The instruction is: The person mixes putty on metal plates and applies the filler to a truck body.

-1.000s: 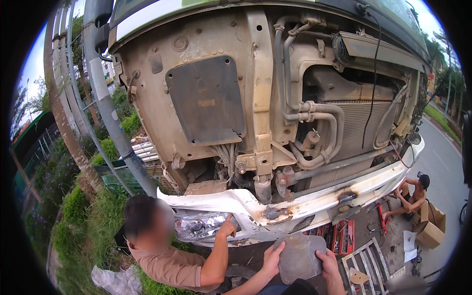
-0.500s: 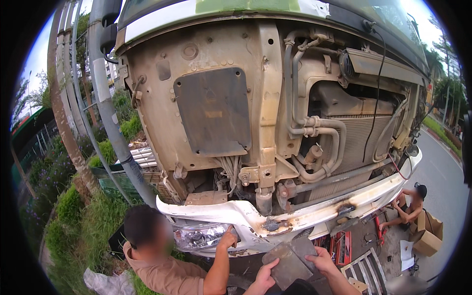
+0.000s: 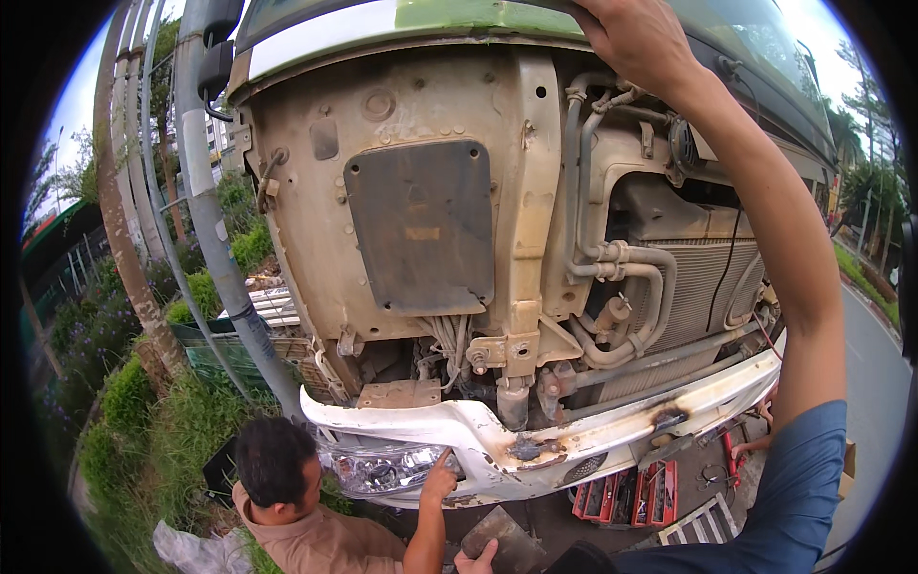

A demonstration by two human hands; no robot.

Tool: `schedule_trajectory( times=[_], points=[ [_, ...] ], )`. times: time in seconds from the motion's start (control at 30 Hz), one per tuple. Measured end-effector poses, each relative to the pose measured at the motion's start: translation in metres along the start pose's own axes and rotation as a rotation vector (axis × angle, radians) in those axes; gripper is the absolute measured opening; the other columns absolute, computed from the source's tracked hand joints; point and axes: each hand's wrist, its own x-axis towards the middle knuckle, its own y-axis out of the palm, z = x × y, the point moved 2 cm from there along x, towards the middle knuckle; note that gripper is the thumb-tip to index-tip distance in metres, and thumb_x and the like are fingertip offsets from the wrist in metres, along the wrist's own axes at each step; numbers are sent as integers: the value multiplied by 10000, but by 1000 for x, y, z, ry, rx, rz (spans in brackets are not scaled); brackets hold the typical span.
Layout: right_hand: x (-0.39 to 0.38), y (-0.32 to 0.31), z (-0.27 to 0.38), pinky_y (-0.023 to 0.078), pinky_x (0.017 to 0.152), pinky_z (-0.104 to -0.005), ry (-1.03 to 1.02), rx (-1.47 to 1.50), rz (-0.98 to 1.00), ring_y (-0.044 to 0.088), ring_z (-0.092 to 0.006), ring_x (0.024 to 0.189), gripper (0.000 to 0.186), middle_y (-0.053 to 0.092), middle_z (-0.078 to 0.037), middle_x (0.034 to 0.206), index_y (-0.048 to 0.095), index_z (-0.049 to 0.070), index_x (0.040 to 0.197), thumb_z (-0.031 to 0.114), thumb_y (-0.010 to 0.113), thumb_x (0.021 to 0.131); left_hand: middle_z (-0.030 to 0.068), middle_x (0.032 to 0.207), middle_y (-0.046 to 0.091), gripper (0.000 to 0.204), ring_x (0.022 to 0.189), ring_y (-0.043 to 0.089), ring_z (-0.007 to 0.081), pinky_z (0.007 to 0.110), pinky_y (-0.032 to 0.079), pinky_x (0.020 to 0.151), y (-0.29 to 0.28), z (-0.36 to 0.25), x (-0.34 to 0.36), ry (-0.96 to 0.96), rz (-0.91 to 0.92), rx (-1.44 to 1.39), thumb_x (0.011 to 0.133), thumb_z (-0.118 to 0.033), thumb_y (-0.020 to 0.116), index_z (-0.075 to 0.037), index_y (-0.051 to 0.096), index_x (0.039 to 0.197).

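Note:
My left hand (image 3: 476,558) grips a flat, dull grey metal plate (image 3: 505,538) low in the picture, thumb on its face. My right arm is raised across the right side, and my right hand (image 3: 639,40) is up by the green and white lower edge (image 3: 469,17) of the vehicle's front panel. Its fingers run out of the picture at the top, so what they hold or touch is hidden. Below stretches the exposed front of the vehicle, with a dark rectangular cover (image 3: 421,225), bent pipes (image 3: 660,277), a radiator (image 3: 703,287) and a scorched white bumper (image 3: 593,435).
At the lower left a person (image 3: 306,526) touches the bumper near the headlight (image 3: 382,469) with a finger. A red toolbox (image 3: 626,497) and a slatted metal frame (image 3: 703,521) lie on the ground beyond the bumper. A pole (image 3: 215,191) stands at left.
My right hand has let go of the plates and risen to the vehicle's upper edge. My left hand has lowered with a plate. The person at left still points at the bumper.

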Motion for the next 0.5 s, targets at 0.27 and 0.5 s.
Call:
schedule_trajectory(
  times=[0.27,0.5],
  points=[
    [81,80,-16,523,697,-500,23,-275,60,666,-399,825,194,681,-209,828,674,59,854,-2,508,775,116,1052,662,812,881,614,161,254,492,785,-138,-44,213,-364,932,-988,944,-361,638,71,217,1489],
    [75,102,-15,530,723,-497,65,-348,117,670,-394,840,196,679,-218,826,679,67,863,4,512,782,117,890,585,890,710,527,132,184,445,642,-182,-17,269,-445,334,-1171,982,-335,596,144,42,1487]
  ],
)
